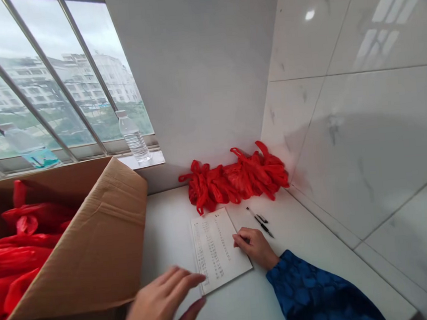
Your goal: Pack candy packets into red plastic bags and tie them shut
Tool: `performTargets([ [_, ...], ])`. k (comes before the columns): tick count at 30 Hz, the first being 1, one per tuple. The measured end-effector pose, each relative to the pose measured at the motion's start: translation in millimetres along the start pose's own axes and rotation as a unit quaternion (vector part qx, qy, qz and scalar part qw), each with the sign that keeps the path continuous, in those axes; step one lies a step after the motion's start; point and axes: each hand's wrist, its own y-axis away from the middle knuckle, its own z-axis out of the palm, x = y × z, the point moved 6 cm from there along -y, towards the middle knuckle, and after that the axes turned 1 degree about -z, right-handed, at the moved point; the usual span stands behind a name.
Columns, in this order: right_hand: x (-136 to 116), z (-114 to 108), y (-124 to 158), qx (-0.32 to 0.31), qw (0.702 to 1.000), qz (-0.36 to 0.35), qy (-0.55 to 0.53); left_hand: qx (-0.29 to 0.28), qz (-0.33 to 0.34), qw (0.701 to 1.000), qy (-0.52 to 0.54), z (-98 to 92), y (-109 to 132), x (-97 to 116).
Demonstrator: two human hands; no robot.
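A white sheet of paper with printed lines [217,249] lies on the white counter [311,251]. My right hand [254,247], in a blue patterned sleeve, rests at the sheet's right edge with its fingers curled loosely on the paper; nothing shows in them. My left hand [162,306] hovers low at the sheet's near left corner, fingers stretched out and empty. A black pen [260,222] lies on the counter just beyond my right hand, apart from it.
A large open cardboard box [94,250] holding red plastic bags [12,257] fills the left. A pile of knotted red bags [237,178] sits in the back corner. A water bottle [134,137] stands on the window sill. Tiled wall runs along the right.
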Motion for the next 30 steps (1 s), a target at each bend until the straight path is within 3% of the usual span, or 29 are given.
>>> performTargets([
  [1, -1, -1, 0, -0.001, 1.000, -0.003, 0.003, -0.060, 0.031, 0.998, 0.009, 26.0, -6, -1],
  [4, -3, -10, -3, 0.009, 1.000, -0.014, 0.018, -0.066, 0.038, 0.997, -0.030, 82.2, -21, -18],
  [8, 0, -46, -25, 0.056, 0.997, -0.018, 0.059, -0.056, 0.076, 0.994, -0.058, 124.1, -26, -36],
  [14, 19, -114, -108, 0.095, 0.978, 0.015, 0.184, -0.025, 0.126, 0.988, -0.083, 136.6, -19, -55],
  [18, 40, -132, -157, 0.104, 0.960, 0.071, 0.250, -0.022, 0.139, 0.985, -0.095, 138.6, -16, -58],
  [24, 78, -117, -164, 0.107, 0.942, 0.152, 0.280, -0.004, 0.131, 0.989, -0.074, 138.9, -13, -58],
  [30, 86, -126, -166, 0.124, 0.950, 0.137, 0.251, 0.007, 0.108, 0.992, -0.058, 140.5, -13, -56],
])
